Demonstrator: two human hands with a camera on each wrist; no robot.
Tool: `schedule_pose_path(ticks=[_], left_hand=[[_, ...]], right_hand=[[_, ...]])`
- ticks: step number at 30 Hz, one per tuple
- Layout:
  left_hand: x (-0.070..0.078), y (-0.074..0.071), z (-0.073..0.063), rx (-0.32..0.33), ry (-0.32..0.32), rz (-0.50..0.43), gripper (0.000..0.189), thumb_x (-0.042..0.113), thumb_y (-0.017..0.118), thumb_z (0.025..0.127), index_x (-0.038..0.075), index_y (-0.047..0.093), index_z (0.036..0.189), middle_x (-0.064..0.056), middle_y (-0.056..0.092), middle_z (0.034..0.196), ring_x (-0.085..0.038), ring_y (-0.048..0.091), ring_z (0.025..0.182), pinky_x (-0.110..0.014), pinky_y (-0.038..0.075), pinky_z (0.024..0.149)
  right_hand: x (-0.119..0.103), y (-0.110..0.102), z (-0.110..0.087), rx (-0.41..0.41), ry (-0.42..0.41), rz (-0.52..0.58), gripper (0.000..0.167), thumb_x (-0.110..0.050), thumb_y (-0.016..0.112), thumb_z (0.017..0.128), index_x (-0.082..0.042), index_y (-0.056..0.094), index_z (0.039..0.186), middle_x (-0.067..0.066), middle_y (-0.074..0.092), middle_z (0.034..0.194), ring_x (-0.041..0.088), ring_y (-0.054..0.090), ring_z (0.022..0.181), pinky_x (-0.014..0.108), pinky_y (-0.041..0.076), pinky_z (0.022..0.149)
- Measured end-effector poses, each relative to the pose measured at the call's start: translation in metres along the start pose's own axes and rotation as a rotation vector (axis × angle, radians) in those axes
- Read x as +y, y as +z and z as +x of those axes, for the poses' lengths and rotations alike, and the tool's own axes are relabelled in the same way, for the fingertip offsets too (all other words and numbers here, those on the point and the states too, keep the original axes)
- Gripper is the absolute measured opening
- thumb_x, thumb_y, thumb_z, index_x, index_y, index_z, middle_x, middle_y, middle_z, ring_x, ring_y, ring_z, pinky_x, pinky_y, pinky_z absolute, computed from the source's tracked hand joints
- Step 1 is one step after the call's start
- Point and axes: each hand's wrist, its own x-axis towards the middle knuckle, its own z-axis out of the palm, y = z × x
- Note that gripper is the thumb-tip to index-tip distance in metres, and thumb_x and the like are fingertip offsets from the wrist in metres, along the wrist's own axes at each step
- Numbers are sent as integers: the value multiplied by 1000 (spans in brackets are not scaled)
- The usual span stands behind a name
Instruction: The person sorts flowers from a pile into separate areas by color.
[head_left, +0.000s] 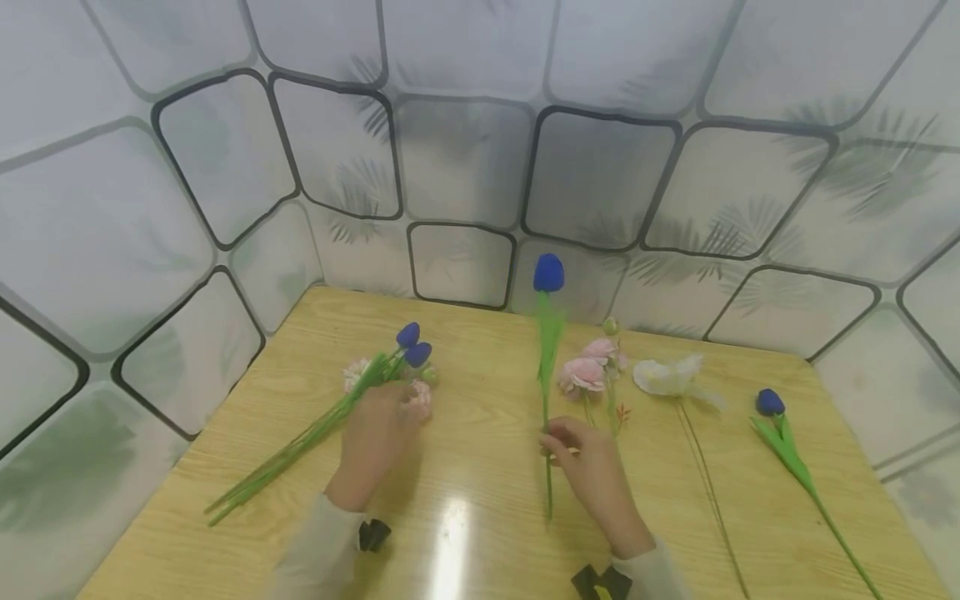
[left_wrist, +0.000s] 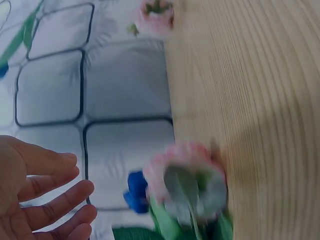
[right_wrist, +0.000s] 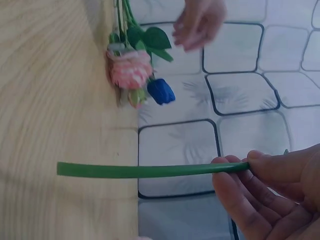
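A bunch of artificial flowers (blue tulips and pink blooms on long green stems) lies on the wooden table just left of the person's left hand, whose fingers are relaxed and apart above it, gripping nothing. To the right, the right hand pinches the stem of a blue tulip, holding it upright. Beyond that hand lie pink flowers, then a white flower and another blue tulip farther right.

Four blue tulips, four pink blooms, one white flower, and two hands show above one bench.
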Motion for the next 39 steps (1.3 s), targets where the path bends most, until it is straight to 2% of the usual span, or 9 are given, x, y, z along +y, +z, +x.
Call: schedule_pose_path(ticks=[2,4,10,14,21,25,29,34,39], left_hand=[[-13,-8,-2,-27,-60,-2,15,7,68,81,3,69,95,-14,71,92,-29,66,80,-38,57,64],[-25,-17,-5,-56,-167,-24,19,9,68,82,2,67,99,-17,70,96,-30,65,82,-37,56,59],[-62,-40,-13,-109,-298,42,24,9,63,84,2,64,107,-20,67,104,-33,63,83,-29,49,48],[-82,-50,-20,-176,-326,66,27,10,62,86,-2,61,110,-24,65,106,-37,63,84,-31,52,51],[-100,-58,-28,-382,-368,62,28,14,60,89,-6,61,108,-29,65,102,-41,64,86,-45,55,65],[-105,-58,-32,-445,-408,32,23,12,59,88,-4,62,103,-25,67,98,-37,64,83,-48,54,69],[-109,-56,-38,-466,-436,23,19,9,60,86,-3,62,101,-23,67,95,-33,64,80,-46,54,68],[-113,-53,-43,-467,-461,23,19,6,60,85,-3,61,102,-23,67,95,-31,64,78,-44,54,66],[-117,-51,-44,-461,-471,26,18,4,58,85,-2,62,102,-22,67,95,-32,64,80,-44,54,66]], right_hand=[[2,-9,-1,23,-18,-25,14,-5,67,83,2,66,95,14,72,86,24,70,76,20,57,63],[5,-19,-2,48,-36,-52,15,-5,67,83,3,66,96,15,72,86,25,70,76,20,57,63],[20,-49,-4,104,-18,-128,16,-5,66,84,4,66,98,18,72,89,27,70,77,24,58,65],[32,-70,-8,126,15,-184,18,-7,65,86,4,66,100,19,72,90,25,70,75,24,58,63],[57,-105,-17,206,18,-287,19,-11,66,86,3,67,100,20,72,89,-1,65,61,13,53,57],[73,-123,-23,210,61,-341,22,-13,65,88,4,66,101,22,71,89,-4,62,57,24,56,57],[88,-140,-27,177,116,-383,26,-16,60,91,7,63,105,26,69,92,15,69,63,45,57,63],[106,-158,-30,167,175,-471,32,-18,60,92,9,62,108,29,68,93,46,66,79,58,52,66],[127,-178,-35,139,256,-502,34,-21,59,93,9,61,109,28,69,92,40,67,74,52,52,62]])
